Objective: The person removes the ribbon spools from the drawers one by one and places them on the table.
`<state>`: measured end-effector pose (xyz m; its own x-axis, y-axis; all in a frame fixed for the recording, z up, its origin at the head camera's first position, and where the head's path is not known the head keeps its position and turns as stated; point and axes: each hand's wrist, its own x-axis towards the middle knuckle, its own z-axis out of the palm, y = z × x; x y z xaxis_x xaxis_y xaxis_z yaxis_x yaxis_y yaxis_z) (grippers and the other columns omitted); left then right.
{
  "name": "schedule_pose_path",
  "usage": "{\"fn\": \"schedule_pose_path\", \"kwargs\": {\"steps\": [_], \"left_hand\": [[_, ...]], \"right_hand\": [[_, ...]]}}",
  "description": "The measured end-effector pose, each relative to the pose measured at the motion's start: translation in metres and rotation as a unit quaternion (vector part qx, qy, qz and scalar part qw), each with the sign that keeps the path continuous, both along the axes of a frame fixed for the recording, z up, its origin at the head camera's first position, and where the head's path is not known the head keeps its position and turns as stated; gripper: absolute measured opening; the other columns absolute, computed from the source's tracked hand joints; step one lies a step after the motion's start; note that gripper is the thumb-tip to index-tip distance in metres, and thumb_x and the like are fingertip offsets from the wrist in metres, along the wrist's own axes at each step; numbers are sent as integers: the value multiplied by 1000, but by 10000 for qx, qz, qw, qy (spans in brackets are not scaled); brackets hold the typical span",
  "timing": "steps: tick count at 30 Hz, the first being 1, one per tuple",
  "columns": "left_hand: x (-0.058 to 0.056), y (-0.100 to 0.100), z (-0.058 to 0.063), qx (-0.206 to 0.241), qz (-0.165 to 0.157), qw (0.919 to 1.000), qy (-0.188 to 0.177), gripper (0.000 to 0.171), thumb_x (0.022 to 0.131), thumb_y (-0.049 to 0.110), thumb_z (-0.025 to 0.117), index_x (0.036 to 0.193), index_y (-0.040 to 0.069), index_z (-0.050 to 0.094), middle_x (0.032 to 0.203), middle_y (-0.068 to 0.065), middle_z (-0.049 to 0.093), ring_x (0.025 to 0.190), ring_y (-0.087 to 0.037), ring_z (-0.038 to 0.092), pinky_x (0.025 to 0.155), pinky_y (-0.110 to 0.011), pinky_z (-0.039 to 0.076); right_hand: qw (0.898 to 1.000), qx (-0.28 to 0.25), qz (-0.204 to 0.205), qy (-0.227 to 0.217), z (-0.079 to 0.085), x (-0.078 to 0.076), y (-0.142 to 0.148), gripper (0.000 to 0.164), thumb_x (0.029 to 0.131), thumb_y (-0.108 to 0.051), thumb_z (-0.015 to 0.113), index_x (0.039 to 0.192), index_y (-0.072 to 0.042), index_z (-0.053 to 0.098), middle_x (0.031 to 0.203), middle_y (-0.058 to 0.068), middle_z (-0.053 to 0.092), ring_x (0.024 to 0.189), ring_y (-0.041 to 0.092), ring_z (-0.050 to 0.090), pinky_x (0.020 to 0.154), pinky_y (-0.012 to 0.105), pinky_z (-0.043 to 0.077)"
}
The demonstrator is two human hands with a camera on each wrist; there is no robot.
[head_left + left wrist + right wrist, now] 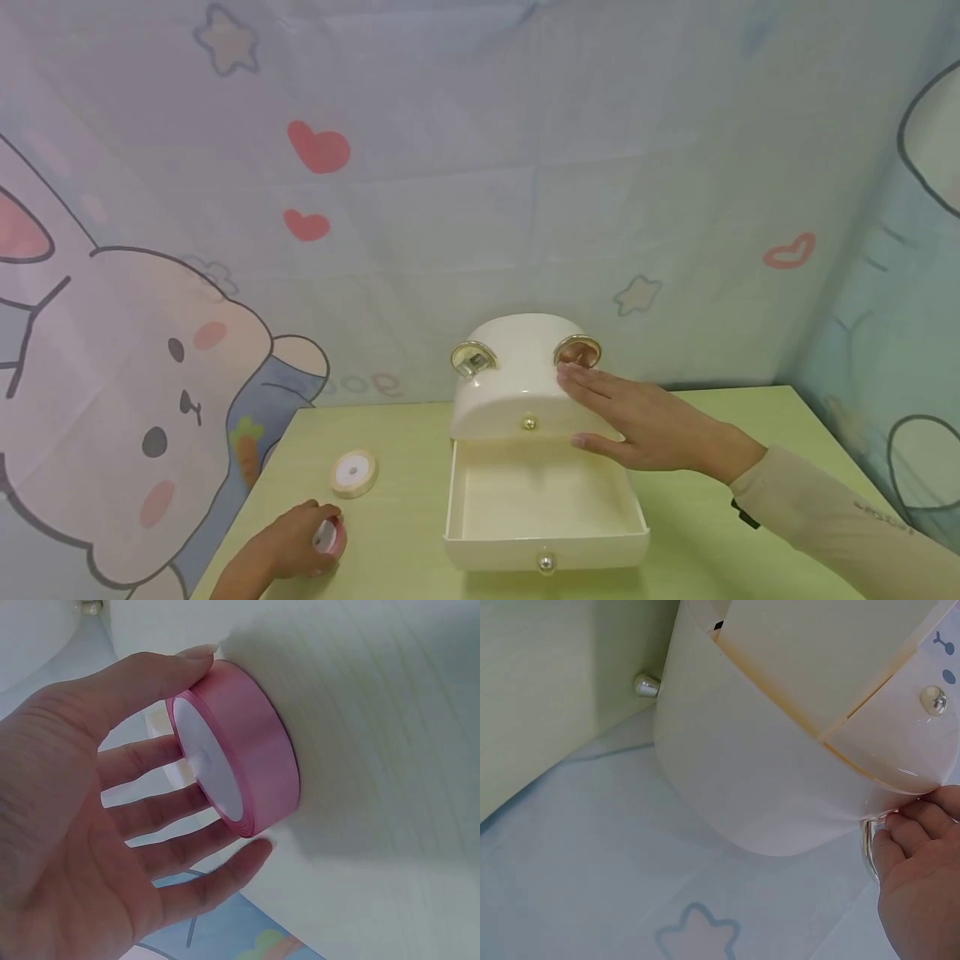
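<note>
My left hand (296, 542) holds a roll of pink ribbon (251, 742) near the table's front left, thumb on its upper edge and fingers spread along its white-centred side. A roll of cream ribbon (354, 473) lies flat just beyond that hand. In the middle stands a white, round-topped drawer box (525, 358) with two gold-rimmed round ornaments on top. Its lower drawer (546, 550) is pulled out, its bare floor showing. My right hand (637, 421) rests on the box's right side, fingers fairly straight, fingertips beside the right ornament (868, 851).
The pale green tabletop (405, 517) runs beneath everything. A printed cloth (450, 208) with hearts, stars and a rabbit hangs close behind the box and along the sides. Gold knobs stick out from the upper front (529, 422) and the drawer front.
</note>
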<state>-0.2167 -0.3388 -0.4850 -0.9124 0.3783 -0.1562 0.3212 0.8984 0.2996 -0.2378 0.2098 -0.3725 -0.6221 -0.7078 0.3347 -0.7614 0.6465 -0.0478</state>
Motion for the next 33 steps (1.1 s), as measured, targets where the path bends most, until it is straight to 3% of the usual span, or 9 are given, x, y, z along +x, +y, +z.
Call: {"fn": "schedule_pose_path", "kwargs": {"steps": [4, 11, 16, 23, 29, 33], "left_hand": [[2, 3, 2, 29, 18, 10000, 26, 65, 73, 20, 90, 129, -3, 65, 107, -9, 64, 92, -21, 59, 76, -36, 54], [10, 13, 9, -158, 522, 9983, 181, 71, 72, 23, 92, 133, 0, 64, 115, -13, 63, 103, -35, 63, 78, -55, 57], [16, 24, 21, -528, 411, 9962, 559, 62, 75, 22, 86, 130, 2, 66, 111, -10, 64, 101, -32, 63, 79, -55, 57], [31, 50, 33, -870, 295, 9883, 1219, 35, 80, 13, 77, 114, 8, 70, 96, -4, 62, 87, -26, 60, 66, -45, 52], [39, 76, 47, -896, 231, 9923, 829, 43, 74, 20, 92, 107, 4, 68, 99, -5, 60, 89, -27, 58, 68, -48, 53], [47, 92, 55, -929, 77, 9930, 726, 39, 77, 23, 92, 104, 7, 69, 97, -1, 60, 86, -23, 55, 67, -44, 51]], "right_hand": [[10000, 10, 22, 46, 0, 0, 0, 76, 104, -50, 59, 165, -11, 33, 172, 5, 35, 155, 28, 42, 115, 48, 49], [9999, 5, 86, 85, 1, 0, -2, 76, 104, -49, 60, 164, -10, 35, 171, 5, 37, 154, 28, 45, 114, 47, 50], [10000, 13, 55, 49, 1, 1, -2, 76, 104, -50, 60, 164, -10, 35, 171, 5, 37, 153, 28, 45, 113, 47, 50], [9999, 16, 95, 95, 1, 1, -2, 77, 104, -50, 60, 164, -10, 35, 171, 6, 37, 153, 28, 45, 113, 47, 50], [9999, 0, 68, 126, 2, 1, 0, 77, 103, -49, 61, 163, -9, 36, 170, 7, 38, 154, 29, 44, 114, 48, 50], [9999, -10, 74, 125, 2, 1, 1, 77, 103, -49, 61, 163, -9, 36, 170, 7, 38, 154, 29, 44, 115, 48, 49]]}}
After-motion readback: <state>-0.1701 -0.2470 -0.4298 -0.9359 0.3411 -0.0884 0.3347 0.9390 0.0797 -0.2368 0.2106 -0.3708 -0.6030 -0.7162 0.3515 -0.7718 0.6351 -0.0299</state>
